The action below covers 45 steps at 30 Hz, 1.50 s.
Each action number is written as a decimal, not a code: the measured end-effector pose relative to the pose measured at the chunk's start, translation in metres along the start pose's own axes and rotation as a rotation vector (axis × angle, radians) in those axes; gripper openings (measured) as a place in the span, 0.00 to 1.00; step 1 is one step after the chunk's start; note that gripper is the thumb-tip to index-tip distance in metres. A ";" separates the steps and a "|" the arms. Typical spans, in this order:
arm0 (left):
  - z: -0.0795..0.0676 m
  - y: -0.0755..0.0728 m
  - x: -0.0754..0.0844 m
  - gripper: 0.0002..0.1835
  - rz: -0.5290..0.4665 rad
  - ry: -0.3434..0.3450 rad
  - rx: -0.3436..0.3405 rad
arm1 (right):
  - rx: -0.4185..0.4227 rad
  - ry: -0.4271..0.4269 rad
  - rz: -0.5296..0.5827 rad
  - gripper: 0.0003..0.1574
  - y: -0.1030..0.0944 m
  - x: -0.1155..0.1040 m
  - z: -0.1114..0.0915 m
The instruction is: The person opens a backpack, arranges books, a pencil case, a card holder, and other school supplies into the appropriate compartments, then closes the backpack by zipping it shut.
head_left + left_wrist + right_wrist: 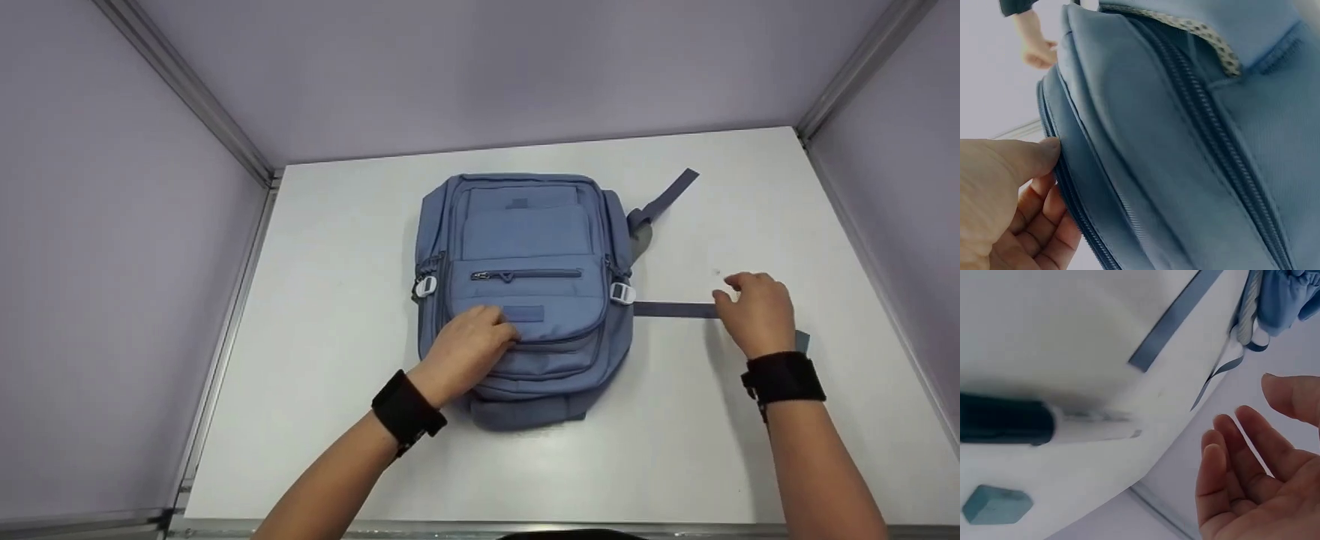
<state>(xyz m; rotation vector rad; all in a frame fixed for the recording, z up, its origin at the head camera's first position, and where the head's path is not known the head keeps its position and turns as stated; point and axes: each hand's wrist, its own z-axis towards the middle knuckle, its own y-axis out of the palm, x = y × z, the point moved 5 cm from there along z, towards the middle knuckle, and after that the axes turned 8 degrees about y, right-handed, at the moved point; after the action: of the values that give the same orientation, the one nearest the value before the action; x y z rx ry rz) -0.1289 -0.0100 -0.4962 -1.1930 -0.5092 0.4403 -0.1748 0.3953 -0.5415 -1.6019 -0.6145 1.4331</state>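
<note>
A blue backpack lies front side up on the white table. My left hand is at its lower front; in the left wrist view the left hand pinches the zippered edge of a pocket between thumb and fingers. Right of the bag, my right hand is above the table near a flat strap. The right hand holds nothing in the right wrist view, its fingers loosely bent and the thumb apart. Part of the strap's far end is hidden behind it in the head view.
A teal block lies on the table, partly hidden by the right wrist in the head view. A blurred dark cylinder shows nearby, its kind unclear. Another strap extends up right. Walls surround the table.
</note>
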 end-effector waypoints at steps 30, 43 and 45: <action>0.015 -0.024 -0.013 0.05 -0.218 -0.120 0.054 | -0.071 0.158 -0.111 0.19 0.003 0.067 -0.029; 0.046 -0.066 -0.032 0.09 -0.162 -0.181 0.152 | 0.096 0.075 -0.032 0.19 -0.011 0.035 -0.037; 0.050 -0.071 -0.035 0.09 -0.162 -0.186 0.161 | 0.126 0.041 -0.019 0.18 -0.015 0.023 -0.039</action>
<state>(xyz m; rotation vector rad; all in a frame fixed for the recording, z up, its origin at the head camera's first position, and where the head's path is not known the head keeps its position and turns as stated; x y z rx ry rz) -0.1825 -0.0142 -0.4201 -0.9526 -0.7119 0.4469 -0.1293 0.4107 -0.5424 -1.5183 -0.5044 1.3937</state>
